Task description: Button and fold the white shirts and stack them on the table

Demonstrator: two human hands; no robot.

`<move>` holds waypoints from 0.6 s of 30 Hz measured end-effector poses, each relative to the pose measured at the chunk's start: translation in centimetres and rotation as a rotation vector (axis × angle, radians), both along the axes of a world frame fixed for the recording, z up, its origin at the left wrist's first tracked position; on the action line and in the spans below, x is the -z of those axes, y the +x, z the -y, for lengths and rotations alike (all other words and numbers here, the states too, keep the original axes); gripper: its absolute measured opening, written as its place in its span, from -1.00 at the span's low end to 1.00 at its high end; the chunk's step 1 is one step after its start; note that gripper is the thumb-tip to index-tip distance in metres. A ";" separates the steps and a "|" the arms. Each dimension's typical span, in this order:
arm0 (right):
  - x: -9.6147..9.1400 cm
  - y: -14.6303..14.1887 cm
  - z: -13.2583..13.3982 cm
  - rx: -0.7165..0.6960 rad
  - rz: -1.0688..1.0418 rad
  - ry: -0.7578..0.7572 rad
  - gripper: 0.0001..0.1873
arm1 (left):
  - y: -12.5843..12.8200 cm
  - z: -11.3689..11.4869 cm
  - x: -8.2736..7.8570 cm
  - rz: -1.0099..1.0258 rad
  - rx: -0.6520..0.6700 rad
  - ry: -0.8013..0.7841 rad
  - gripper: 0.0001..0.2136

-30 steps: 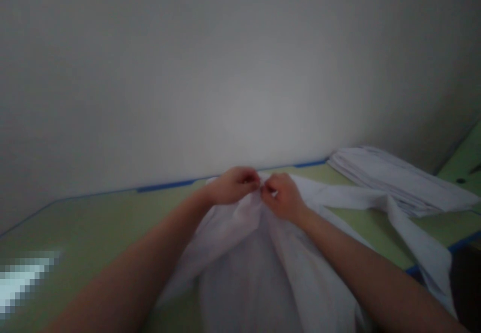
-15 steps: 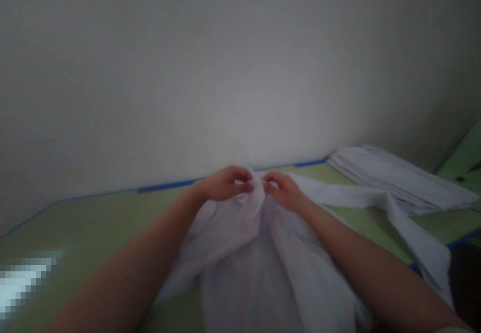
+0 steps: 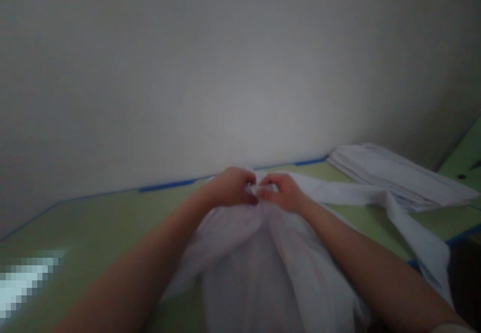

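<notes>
A white garment lies spread over the table towards me, its fabric gathered at the top. My left hand pinches that gathered edge between thumb and fingers. Close beside it, my right hand is closed on the same cloth, fingertips almost meeting the left ones. One long sleeve-like strip of white cloth runs off to the right, bends and drops over the table's near edge. My fingers hide the exact part of the garment being held.
The green table has blue edging and stands against a plain pale wall. At the back right lies a stack of folded white cloth. A dark object shows at the lower right edge.
My left hand has shifted slightly right and its fingers have closed further. My right fingertips have moved a little left, bringing the hands closer; the bunched cloth between them is lower.
</notes>
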State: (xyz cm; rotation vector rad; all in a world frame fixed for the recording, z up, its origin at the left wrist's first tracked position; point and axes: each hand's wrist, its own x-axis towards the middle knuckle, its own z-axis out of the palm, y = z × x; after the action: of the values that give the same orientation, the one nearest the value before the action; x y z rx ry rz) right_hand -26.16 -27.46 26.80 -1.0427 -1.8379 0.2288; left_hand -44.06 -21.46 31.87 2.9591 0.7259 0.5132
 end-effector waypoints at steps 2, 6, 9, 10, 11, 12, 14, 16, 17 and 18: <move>0.2 0.0 -0.1 0.026 0.030 0.066 -0.79 | -0.2 -0.1 -0.2 0.003 0.016 -0.007 -0.67; 0.1 1.0 -1.2 0.038 -0.103 0.193 -0.65 | -0.8 0.0 -0.9 0.031 0.098 -0.058 -0.63; -1.1 3.3 -1.6 0.085 -0.246 0.195 -0.68 | -1.2 0.0 -1.3 0.024 0.156 -0.086 -0.72; -1.6 4.4 -1.3 0.122 -0.240 0.160 -0.69 | -1.2 -0.1 -1.3 0.012 0.170 -0.086 -0.72; -2.1 5.8 -0.7 0.164 -0.191 0.108 -0.70 | -1.2 -0.2 -1.2 -0.004 0.179 -0.083 -0.73; -2.5 7.3 0.1 0.212 -0.108 0.050 -0.70 | -1.3 -0.3 -1.1 -0.021 0.185 -0.077 -0.73; -2.7 10.6 2.4 0.334 0.119 -0.058 -0.66 | -1.3 -0.6 -0.8 -0.054 0.186 -0.060 -0.73; -1.7 14.2 5.6 0.518 0.348 -0.115 -0.58 | -1.2 -0.9 -0.5 -0.090 0.179 -0.023 -0.74; -0.8 15.9 7.3 0.625 0.450 -0.129 -0.52 | -1.2 -1.0 -0.4 -0.107 0.171 0.003 -0.73; 0.3 17.6 9.2 0.733 0.526 -0.136 -0.46 | -1.2 -1.1 -0.2 -0.120 0.159 0.030 -0.73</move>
State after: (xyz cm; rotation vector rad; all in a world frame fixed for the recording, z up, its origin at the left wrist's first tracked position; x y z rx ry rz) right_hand -8.58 -36.63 26.53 -1.9278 -1.7531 -0.4001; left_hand -45.26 -20.32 32.12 3.0627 0.4889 0.3415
